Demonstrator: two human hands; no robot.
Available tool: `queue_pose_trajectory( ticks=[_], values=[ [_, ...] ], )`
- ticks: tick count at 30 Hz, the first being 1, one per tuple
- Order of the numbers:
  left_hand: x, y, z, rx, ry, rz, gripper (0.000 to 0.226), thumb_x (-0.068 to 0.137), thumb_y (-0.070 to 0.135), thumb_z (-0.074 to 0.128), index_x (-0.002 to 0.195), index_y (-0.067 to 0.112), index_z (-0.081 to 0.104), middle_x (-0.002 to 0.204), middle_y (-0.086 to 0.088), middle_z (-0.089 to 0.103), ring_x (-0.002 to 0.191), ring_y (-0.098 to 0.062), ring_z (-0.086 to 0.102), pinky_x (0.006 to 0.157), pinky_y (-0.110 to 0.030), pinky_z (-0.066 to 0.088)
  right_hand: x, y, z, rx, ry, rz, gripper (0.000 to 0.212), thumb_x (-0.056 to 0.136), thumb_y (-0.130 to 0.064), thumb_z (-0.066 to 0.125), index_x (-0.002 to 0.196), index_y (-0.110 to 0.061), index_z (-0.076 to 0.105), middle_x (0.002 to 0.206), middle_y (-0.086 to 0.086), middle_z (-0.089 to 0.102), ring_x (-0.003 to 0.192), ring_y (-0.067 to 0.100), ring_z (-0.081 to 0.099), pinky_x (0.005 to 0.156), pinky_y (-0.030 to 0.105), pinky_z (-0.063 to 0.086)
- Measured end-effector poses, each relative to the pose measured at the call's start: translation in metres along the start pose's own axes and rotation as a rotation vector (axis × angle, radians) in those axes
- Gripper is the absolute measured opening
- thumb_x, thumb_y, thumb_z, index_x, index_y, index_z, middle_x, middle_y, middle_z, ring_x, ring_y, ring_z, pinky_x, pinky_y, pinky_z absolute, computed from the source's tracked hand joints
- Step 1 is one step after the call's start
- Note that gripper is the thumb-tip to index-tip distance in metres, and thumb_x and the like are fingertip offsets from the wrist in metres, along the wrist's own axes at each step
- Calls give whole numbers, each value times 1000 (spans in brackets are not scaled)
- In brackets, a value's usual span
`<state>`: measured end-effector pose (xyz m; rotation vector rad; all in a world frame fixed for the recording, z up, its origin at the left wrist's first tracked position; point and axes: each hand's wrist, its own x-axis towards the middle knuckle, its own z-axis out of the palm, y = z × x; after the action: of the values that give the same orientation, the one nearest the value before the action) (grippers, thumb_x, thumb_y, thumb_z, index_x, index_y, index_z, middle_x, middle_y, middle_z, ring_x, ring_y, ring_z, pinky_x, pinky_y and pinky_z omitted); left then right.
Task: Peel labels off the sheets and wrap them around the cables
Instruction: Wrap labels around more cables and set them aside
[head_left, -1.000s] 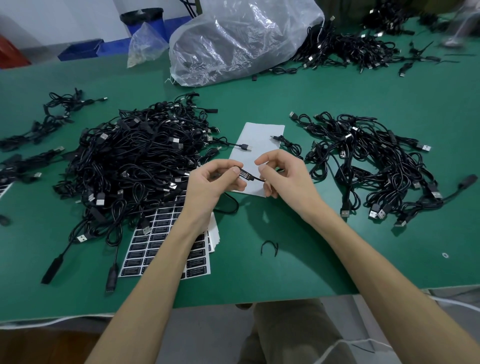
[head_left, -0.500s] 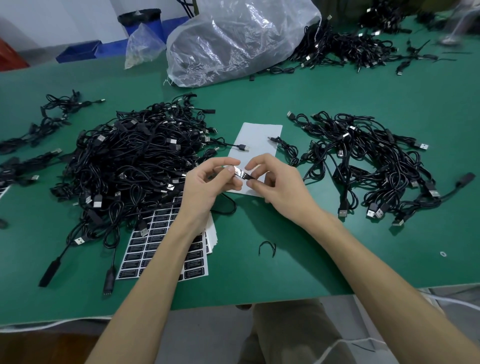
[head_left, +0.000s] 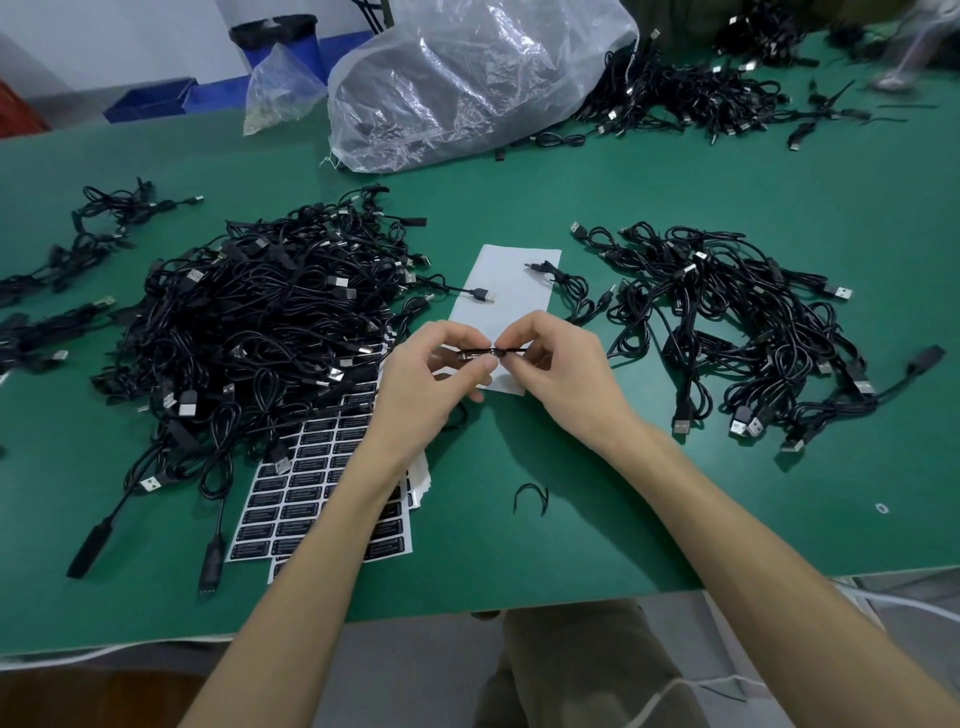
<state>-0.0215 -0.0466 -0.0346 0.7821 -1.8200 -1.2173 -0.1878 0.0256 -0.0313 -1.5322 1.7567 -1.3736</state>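
Above the green table (head_left: 623, 493), the left hand (head_left: 421, 384) and right hand (head_left: 561, 369) meet, both pinching a thin black cable (head_left: 480, 353) over a blank white sheet (head_left: 511, 291). Label sheets (head_left: 317, 499) lie under the left forearm, between a big cable pile (head_left: 249, 322) and a smaller pile (head_left: 737, 322).

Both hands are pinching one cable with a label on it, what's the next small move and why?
Probably press the label flat around the cable. The left hand and right hand both pinch the cable right where the label sits, so the wrap looks unfinished; whether it is fully closed is too small to tell.
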Motion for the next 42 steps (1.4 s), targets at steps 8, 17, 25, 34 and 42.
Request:
queue_pose_trajectory(
  ticks=[8, 17, 25, 34, 42],
  values=[
    [1, -4, -1, 16, 21, 3, 7, 94, 17, 74, 101, 18, 72, 101, -3, 71, 82, -21, 74, 63, -29, 58, -1, -4, -2, 45, -54, 34, 8, 94, -15, 73, 99, -20, 71, 86, -9, 71, 73, 16, 69, 68, 32, 56],
    [1, -1, 0, 8, 67, -33, 6, 100, 16, 68, 99, 11, 72, 90, -8, 72, 77, -23, 72, 60, -32, 58, -1, -3, -2, 82, -80, 38, 11, 93, -11, 74, 94, -18, 66, 87, -5, 74, 72, 17, 74, 78, 47, 60],
    [-1, 2, 0, -114, -3, -21, 10, 96, 9, 72, 106, 6, 72, 99, -14, 75, 81, -26, 75, 68, -31, 60, 1, -3, -1, 183, -79, 139, 27, 104, -42, 59, 96, -21, 74, 87, -8, 79, 83, 15, 75, 78, 39, 59],
    [-1, 1, -1, -106, -37, -19, 19, 89, 8, 79, 107, 10, 73, 92, -9, 79, 82, -28, 78, 81, -30, 60, 1, -2, 1, 238, -93, 173, 22, 95, -35, 73, 92, -14, 75, 85, -1, 80, 86, 20, 76, 88, 48, 59],
    [0, 3, -1, -216, -15, -6, 17, 90, -1, 74, 106, -1, 73, 95, -19, 77, 86, -34, 78, 76, -29, 62, 3, -3, -1, 322, -64, 192, 15, 94, -25, 75, 90, -11, 77, 85, 13, 76, 70, 16, 60, 74, 40, 52]
  ],
)
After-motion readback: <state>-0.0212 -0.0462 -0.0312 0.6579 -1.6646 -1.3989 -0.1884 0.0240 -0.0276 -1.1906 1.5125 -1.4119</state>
